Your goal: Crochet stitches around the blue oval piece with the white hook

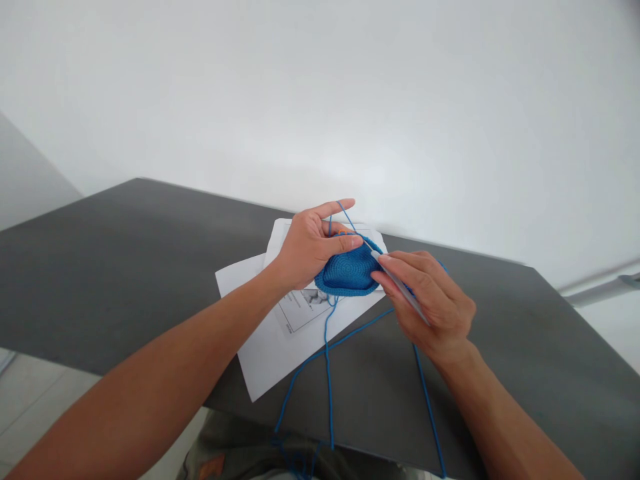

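Note:
A round, cupped piece of blue crochet work [347, 268] is held above the papers. My left hand [313, 243] pinches its upper edge between thumb and fingers, with the index finger stretched out and blue yarn [346, 215] looped over it. A small orange bit [343, 232] shows at the edge by the left fingers. My right hand [430, 297] grips the pale handle of a crochet hook [403, 287], whose thin metal shaft reaches the edge beside my left thumb. The hook's very tip is too small to make out.
White printed sheets [255, 360] lie under the hands on a dark grey table [150, 280]. Blue yarn strands [329, 373] trail over the front edge towards my lap. A white wall [320, 100] stands behind the table.

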`<state>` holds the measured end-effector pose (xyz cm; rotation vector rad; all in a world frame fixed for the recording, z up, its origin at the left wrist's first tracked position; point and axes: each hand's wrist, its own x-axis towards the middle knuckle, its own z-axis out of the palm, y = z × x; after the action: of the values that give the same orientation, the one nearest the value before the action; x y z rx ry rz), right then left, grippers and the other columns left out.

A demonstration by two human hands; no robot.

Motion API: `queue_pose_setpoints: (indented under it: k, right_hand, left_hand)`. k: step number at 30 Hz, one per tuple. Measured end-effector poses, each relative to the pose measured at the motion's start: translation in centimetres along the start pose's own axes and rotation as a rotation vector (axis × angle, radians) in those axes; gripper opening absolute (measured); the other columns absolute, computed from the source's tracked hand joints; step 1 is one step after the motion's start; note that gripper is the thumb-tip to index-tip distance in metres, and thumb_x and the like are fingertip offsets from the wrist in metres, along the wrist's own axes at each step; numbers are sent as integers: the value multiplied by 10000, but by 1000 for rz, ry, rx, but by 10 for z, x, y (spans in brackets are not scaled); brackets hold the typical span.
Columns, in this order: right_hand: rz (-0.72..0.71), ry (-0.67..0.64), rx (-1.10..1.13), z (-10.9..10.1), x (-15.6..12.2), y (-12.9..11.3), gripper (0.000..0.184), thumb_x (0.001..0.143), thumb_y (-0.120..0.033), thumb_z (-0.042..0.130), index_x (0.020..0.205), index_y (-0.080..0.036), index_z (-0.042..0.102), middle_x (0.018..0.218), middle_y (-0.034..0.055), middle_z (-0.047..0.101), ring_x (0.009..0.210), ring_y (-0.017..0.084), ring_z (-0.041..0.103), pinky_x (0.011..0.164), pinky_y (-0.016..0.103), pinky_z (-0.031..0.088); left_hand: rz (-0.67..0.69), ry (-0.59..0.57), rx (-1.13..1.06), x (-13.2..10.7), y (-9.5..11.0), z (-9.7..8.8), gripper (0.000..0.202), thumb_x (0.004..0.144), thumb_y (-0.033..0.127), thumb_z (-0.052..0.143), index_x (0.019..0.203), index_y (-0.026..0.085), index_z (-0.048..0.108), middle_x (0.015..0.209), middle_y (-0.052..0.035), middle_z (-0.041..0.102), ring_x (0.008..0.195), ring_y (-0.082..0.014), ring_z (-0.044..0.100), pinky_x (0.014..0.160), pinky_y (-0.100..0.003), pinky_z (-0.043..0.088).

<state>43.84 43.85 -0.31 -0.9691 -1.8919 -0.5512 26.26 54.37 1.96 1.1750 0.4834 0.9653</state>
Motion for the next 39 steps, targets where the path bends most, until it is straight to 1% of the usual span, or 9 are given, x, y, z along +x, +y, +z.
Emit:
queue_pose_setpoints:
  k: [3,6,13,21,28,30,32,35,39]
  right_hand:
    - [-32,-7,-27,-1,1,1,436,881,-59,757,1284,-205,674,1042,123,774,872,231,731,768,390,629]
    - [-66,-23,-54,-3,2,2,436,872,-39,762,1269,-197,675,1030,115,776,855,217,720,758,370,625]
    - [-90,-90,-85,-5,3,4,484,921,-71,707,1354,-273,627,1006,83,776,846,218,723,732,368,621]
    - [-130,-173,-143,-8,1,7,511,951,-53,626,1426,-232,571,1024,113,770,895,233,713,717,353,599]
    - [-247,-289,-309,-14,9,0,354,973,-31,547,1298,-150,620,990,119,763,878,233,682,668,331,559]
    - [-255,-311,-306,-16,11,-1,336,976,-38,540,1287,-138,622,997,125,759,880,236,677,666,336,555]
    - [-240,-326,-279,-18,12,-1,341,987,-54,528,1296,-161,624,1003,115,755,886,233,675,676,335,553]
    - [-214,-339,-243,-19,12,-1,344,994,-66,521,1293,-192,634,995,98,751,881,224,671,661,324,536]
    - [-216,-355,-225,-20,11,1,333,1000,-61,504,1282,-187,628,982,97,751,881,223,677,626,319,514]
  left_hand:
    - [4,7,24,1,0,-1,951,585,216,972,1444,86,584,705,28,711,566,-98,597,570,-241,450]
    - [0,4,42,1,0,-2,954,594,213,967,1454,79,574,699,31,703,566,-96,592,563,-239,439]
    - [-9,30,104,3,-1,-3,867,655,167,906,1452,78,577,718,20,709,575,-99,598,578,-247,450]
    - [10,55,191,6,-4,-6,844,664,178,890,1443,70,586,724,11,708,592,-106,598,589,-253,461]
    - [49,85,366,8,-6,-10,797,681,208,871,1422,64,617,749,-28,723,650,-132,598,613,-269,466]
    - [60,77,418,9,-6,-10,796,692,204,855,1433,50,607,783,-57,745,679,-144,607,622,-273,468]
    - [73,58,453,10,-6,-11,798,703,199,843,1445,42,595,805,-77,760,693,-149,611,614,-270,458]
    - [89,28,474,11,-6,-12,794,705,190,842,1446,48,596,803,-80,768,705,-160,636,604,-267,446]
    - [104,-3,481,12,-7,-15,786,703,179,841,1440,48,603,793,-78,775,721,-176,670,629,-278,459]
